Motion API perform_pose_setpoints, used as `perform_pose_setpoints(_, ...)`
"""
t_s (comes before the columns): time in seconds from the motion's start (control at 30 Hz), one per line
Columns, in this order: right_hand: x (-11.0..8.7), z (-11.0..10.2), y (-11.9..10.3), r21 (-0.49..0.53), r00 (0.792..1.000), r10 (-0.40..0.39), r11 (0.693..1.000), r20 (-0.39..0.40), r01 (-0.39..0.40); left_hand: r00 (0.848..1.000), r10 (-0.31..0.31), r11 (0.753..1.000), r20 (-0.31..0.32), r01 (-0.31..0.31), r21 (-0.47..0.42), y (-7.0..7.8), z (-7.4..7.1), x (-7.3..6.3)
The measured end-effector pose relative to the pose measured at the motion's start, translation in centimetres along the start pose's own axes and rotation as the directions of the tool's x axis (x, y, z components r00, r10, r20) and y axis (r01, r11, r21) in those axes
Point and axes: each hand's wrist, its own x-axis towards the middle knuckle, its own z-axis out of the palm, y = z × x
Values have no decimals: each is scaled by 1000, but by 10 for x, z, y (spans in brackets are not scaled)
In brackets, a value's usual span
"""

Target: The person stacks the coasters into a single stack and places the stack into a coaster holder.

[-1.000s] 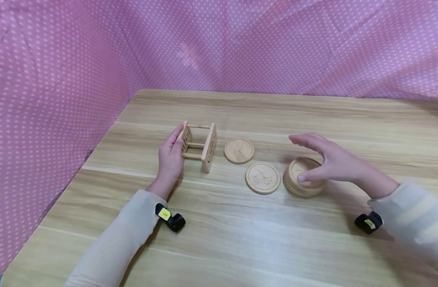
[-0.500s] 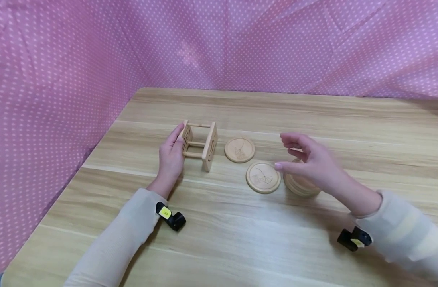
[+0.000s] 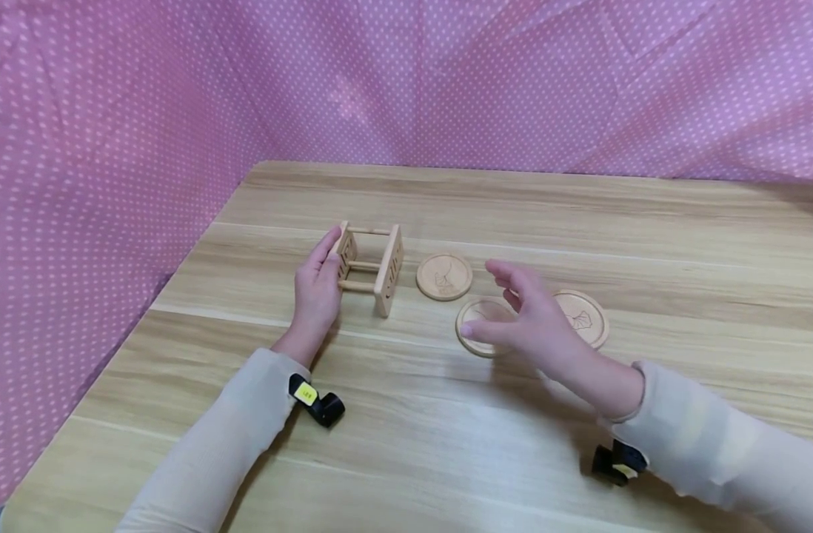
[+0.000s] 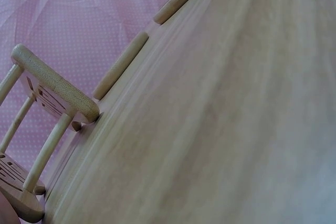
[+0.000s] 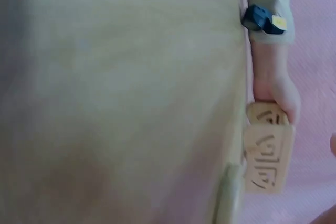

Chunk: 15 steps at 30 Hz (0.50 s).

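A small wooden coaster rack (image 3: 389, 272), two slotted end panels joined by dowels, stands on the table. My left hand (image 3: 317, 296) grips its left panel, thumb on the near side. One round wooden coaster with a carved leaf (image 3: 444, 277) lies just right of the rack. Over a second coaster (image 3: 488, 311), nearer me, hovers my right hand (image 3: 543, 322), thumb and fingers spread with nothing between them. Behind that hand, more coasters (image 3: 588, 320) show only in part. From the left wrist, the rack (image 4: 58, 83) and two coaster edges (image 4: 121, 65) appear.
The wood-grain table (image 3: 406, 459) reaches back to a pink polka-dot curtain (image 3: 480, 89), which also hangs along the left side. A black wrist camera (image 3: 316, 400) sits on the left sleeve, and another (image 3: 618, 463) on the right.
My right hand has moved left from over the coaster stack to above the nearer single coaster. My left hand and the rack have stayed in place.
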Motion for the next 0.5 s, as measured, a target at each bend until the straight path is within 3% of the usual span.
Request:
perform_pose_setpoints(0.17, -1, 12, 5, -69, 997, 79, 995, -5, -79, 1000, 9, 1000, 0, -9, -7, -1, 1, 0)
perform_pose_setpoints(0.33, 0, 17, 8, -142, 998, 67, 987, -13, -69, 999, 45, 999, -6, -45, -11, 1, 2, -1)
perform_pose_setpoints(0.5, 6, 21, 12, -212, 997, 67, 975, -26, -71, 999, 41, 999, -12, -41, -10, 1, 2, 0)
